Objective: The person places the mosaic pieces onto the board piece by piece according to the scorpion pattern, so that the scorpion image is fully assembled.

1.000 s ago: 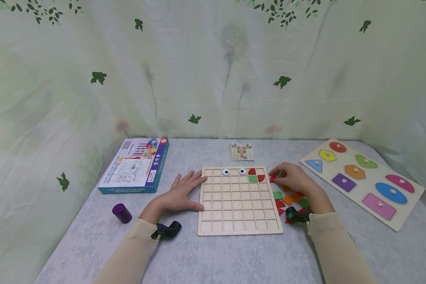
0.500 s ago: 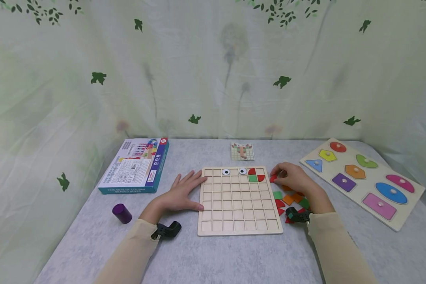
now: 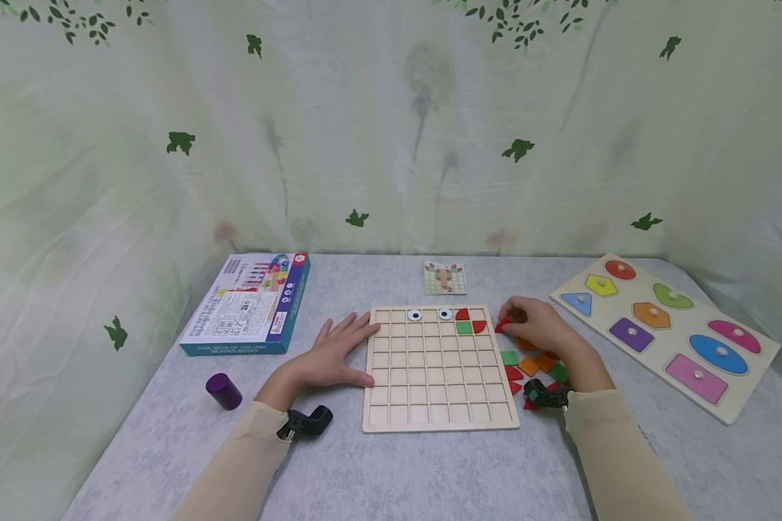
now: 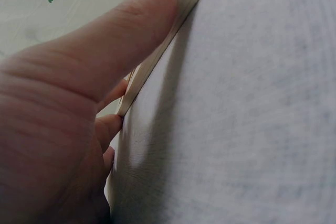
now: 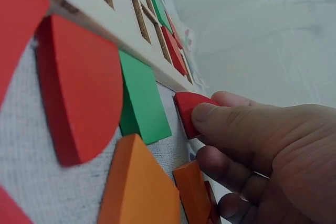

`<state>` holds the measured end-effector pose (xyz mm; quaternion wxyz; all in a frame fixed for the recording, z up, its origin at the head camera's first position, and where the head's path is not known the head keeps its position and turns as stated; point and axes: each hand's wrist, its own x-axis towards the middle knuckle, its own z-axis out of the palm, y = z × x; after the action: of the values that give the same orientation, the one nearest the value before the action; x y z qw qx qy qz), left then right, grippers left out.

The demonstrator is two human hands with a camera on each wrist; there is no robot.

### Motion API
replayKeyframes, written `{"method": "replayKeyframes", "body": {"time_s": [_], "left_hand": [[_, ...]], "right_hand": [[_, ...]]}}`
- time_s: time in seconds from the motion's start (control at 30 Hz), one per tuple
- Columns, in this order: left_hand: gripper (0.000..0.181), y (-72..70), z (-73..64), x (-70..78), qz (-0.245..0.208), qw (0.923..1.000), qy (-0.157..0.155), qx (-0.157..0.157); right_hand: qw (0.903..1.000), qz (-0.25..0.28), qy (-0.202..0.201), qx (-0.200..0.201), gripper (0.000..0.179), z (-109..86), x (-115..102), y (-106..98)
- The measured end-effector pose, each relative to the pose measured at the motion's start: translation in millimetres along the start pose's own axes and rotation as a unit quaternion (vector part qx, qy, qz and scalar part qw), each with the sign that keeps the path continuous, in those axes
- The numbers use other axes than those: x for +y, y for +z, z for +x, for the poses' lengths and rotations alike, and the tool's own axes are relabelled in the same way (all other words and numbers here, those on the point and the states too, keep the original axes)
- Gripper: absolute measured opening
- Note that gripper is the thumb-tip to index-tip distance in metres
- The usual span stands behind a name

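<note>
A wooden grid board (image 3: 438,376) lies mid-table, with two eye pieces, a green square (image 3: 464,328) and two red quarter-circle pieces (image 3: 478,327) in its upper cells. My left hand (image 3: 331,356) rests at the board's left edge, fingers spread and straight, thumb on the frame in the left wrist view. Beside the board's upper right corner, my right hand (image 3: 536,324) pinches a red quarter-circle piece (image 5: 186,111) between thumb and index finger. Below that hand lie loose pieces: a green one (image 5: 144,98), orange ones (image 5: 139,182) and red ones (image 5: 84,87).
A small pattern card (image 3: 445,278) lies behind the board. At left are a flat box (image 3: 247,304) and a purple cylinder (image 3: 224,391). A knobbed shape puzzle (image 3: 665,333) lies at right. A patterned curtain (image 3: 391,145) hangs behind the table.
My right fingers have shifted slightly to the right, and the red piece between them has turned a little. The left hand and the board have stayed put.
</note>
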<state>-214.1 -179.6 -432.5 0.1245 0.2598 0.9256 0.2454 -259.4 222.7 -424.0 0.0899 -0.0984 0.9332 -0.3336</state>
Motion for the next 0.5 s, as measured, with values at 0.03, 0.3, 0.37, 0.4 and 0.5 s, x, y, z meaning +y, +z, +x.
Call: {"method": "replayKeyframes", "body": {"time_s": [0.03, 0.3, 0.37, 0.4, 0.5], "left_hand": [[0.100, -0.1, -0.1, 0.3, -0.001, 1.0000, 0.001, 0.001], [0.100, -1.0, -0.3, 0.7, -0.002, 1.0000, 0.000, -0.001], [0.100, -1.2, -0.6, 0.5, -0.001, 1.0000, 0.000, -0.001], [0.100, -1.2, -0.9, 0.3, -0.001, 1.0000, 0.001, -0.001], [0.100, -1.1, -0.8, 0.1, -0.001, 1.0000, 0.000, -0.002]], "right_hand": [[1.0000, -0.001, -0.001, 0.001, 0.010, 0.1, -0.2, 0.0], [0.9997, -0.020, -0.012, 0.001, 0.018, 0.3, -2.1, 1.7], [0.9997, -0.021, -0.013, 0.004, 0.016, 0.8, -2.5, 2.4], [0.9997, -0.021, -0.014, 0.005, 0.015, 0.8, -2.8, 2.5], [0.9998, -0.016, -0.012, 0.010, 0.012, 1.2, -4.2, 3.1]]}}
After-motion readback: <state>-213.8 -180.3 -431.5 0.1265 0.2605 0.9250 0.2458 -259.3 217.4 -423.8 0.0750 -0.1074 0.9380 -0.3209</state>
